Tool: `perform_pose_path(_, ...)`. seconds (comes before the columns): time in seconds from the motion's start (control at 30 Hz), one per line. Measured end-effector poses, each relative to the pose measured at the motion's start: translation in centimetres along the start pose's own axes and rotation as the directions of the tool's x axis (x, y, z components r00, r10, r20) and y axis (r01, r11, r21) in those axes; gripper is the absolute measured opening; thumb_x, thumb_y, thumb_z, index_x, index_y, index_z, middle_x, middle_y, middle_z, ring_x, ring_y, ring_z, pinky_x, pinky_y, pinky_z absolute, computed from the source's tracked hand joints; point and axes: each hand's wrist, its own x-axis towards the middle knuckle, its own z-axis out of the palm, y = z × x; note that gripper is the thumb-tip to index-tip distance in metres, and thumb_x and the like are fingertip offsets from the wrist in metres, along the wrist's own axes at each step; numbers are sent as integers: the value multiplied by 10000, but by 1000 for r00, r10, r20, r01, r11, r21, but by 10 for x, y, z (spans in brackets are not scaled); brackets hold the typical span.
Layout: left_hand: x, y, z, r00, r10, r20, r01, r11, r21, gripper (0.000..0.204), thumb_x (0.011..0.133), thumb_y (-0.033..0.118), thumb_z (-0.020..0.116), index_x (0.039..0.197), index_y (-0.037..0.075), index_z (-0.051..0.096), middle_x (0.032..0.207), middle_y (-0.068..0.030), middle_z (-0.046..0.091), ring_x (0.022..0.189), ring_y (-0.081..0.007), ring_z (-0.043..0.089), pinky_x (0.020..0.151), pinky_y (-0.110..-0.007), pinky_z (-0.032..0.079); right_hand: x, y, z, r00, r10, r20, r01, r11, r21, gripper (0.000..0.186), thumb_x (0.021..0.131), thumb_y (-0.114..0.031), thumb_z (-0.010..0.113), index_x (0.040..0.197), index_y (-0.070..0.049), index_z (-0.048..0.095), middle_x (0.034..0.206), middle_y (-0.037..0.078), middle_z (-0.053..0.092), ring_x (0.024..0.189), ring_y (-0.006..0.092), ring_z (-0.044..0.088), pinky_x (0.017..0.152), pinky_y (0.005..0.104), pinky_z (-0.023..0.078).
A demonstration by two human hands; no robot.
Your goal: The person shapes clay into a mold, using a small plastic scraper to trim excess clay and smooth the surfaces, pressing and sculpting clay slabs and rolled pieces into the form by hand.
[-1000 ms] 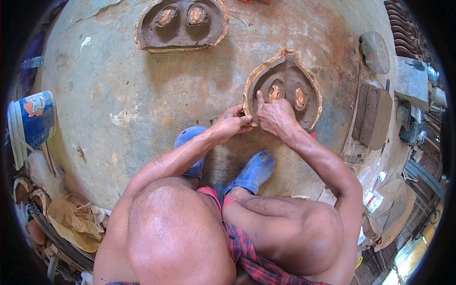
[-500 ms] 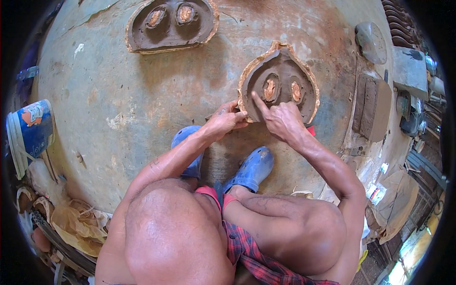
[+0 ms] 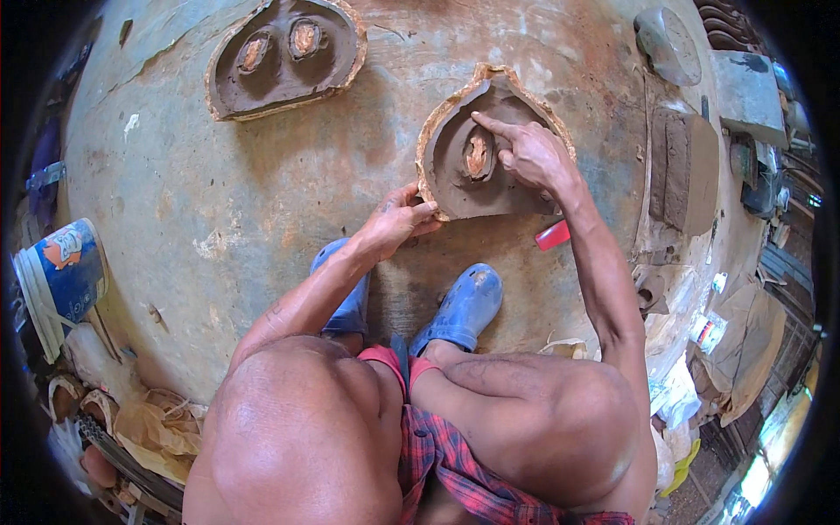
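A mould (image 3: 424, 157) with a pale, rough rim is lined with dark wet clay (image 3: 477, 203) and lies on the floor in front of my feet. One raised oval (image 3: 477, 156) with an orange-brown centre shows inside it; my right hand covers the area beside it. My left hand (image 3: 398, 223) grips the mould's near-left rim, thumb on top. My right hand (image 3: 534, 156) reaches over the clay, index finger stretched out and its tip touching the lining above the oval. The other fingers are loosely curled and hold nothing.
A second clay-lined mould (image 3: 287, 57) with two ovals lies at the far left. A red piece (image 3: 552, 234) lies by my right forearm. To the right are a block of clay (image 3: 672, 171) and a grey rounded object (image 3: 668, 45). A blue bucket (image 3: 74, 271) stands left.
My right index finger has moved from the clay's left side to its far part, above the left oval. My left hand keeps its hold on the rim. The view has turned slightly.
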Motion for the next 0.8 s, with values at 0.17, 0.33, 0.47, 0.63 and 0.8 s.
perform_pose_path(0.17,-5,1,-5,1000,-3,-17,4,1000,25,349,1085,208,603,1422,121,586,1335,4,658,1189,-110,640,1036,-308,551,-5,-10,3,984,161,75,-170,976,137,878,750,-83,544,1599,-288,452,782,313,659,700,428,670,810,544,537)
perform_pose_path(0.33,-3,3,1,1000,11,8,-11,1000,29,348,1081,217,610,1413,114,587,1329,5,658,1188,-107,635,1018,-301,555,-27,-9,40,966,212,-146,-175,957,231,953,712,-136,555,1643,-230,376,710,314,616,673,393,648,782,510,529)
perform_pose_path(0.47,-4,-3,-3,1000,-7,-10,7,1000,-22,349,1076,205,616,1408,102,582,1325,4,658,1179,-105,637,1003,-291,561,-45,-34,46,927,374,33,-360,862,357,1009,693,-151,572,1656,-62,283,619,238,590,612,361,647,738,461,560)
perform_pose_path(0.63,-2,-3,-2,1000,12,-21,-12,1000,-25,335,1073,168,613,1399,98,585,1298,7,667,1161,-99,642,987,-282,567,-63,-60,62,884,461,78,-459,824,334,1050,736,-168,583,1654,31,114,683,284,660,670,431,699,736,513,574)
perform_pose_path(0.8,-3,2,2,1000,-1,-29,1,1000,-21,320,1075,154,608,1390,102,594,1286,10,672,1154,-96,644,984,-277,569,-83,-84,74,858,508,77,-510,826,239,1010,761,-195,603,1633,62,165,748,282,687,704,464,697,722,546,558)
